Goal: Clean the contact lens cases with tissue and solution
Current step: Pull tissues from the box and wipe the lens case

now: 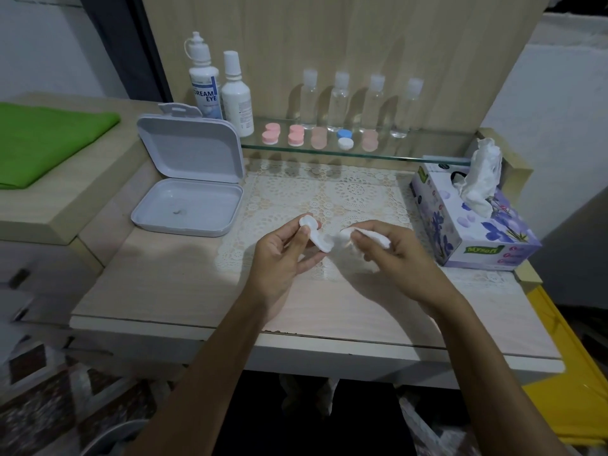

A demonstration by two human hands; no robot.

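Grip the lens case (pixel 316 236) firmly in your left hand (pixel 283 255) while your right hand (pixel 391 251), pinching tissue (pixel 368 236), wipes each well

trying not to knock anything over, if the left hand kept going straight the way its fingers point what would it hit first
Probably the open white plastic box. The left hand, with its grip on the white lens case, points up and slightly left over the lace mat. Depth is unclear, so it could pass just right of the box toward the glass shelf.
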